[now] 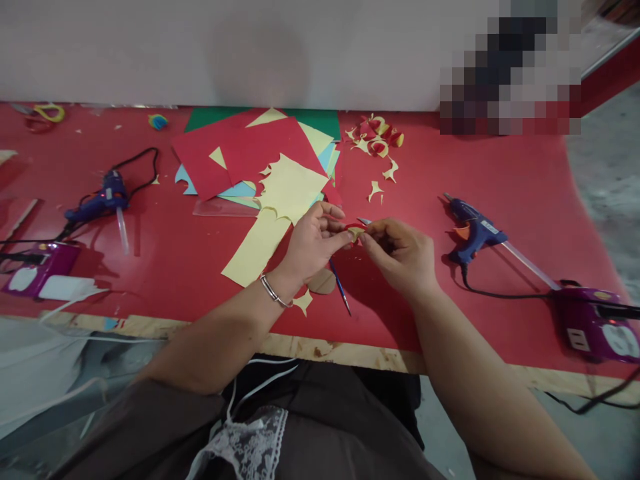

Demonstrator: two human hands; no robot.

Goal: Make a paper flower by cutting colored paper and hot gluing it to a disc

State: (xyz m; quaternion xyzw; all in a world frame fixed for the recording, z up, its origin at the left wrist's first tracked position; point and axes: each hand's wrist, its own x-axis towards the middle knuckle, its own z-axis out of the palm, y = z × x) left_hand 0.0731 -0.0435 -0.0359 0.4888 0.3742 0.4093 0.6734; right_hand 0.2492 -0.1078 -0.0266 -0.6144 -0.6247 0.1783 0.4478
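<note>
Both hands meet over the middle of the red table. My left hand (320, 237) pinches one side of a small red-and-yellow paper piece (355, 232) between thumb and fingers. On the other side, my right hand (397, 250) has its thumb and curled fingers closed on the same piece. A small grey pointed tip (364, 221) shows just behind the piece; what it belongs to is hidden. Under the left hand lie a cut yellow sheet (293, 190) and a yellow strip (255, 247). A round brown disc (321, 281), a blue thin pen-like tool (341, 288) and a yellow scrap (303, 303) lie close by.
Red sheets (270, 150) and other coloured papers are stacked behind. Cut paper pieces (377, 137) lie at back right. One blue glue gun (475, 230) lies right, another (107, 197) left, with cords and purple power boxes (595, 320). Scissors (45, 117) lie far left.
</note>
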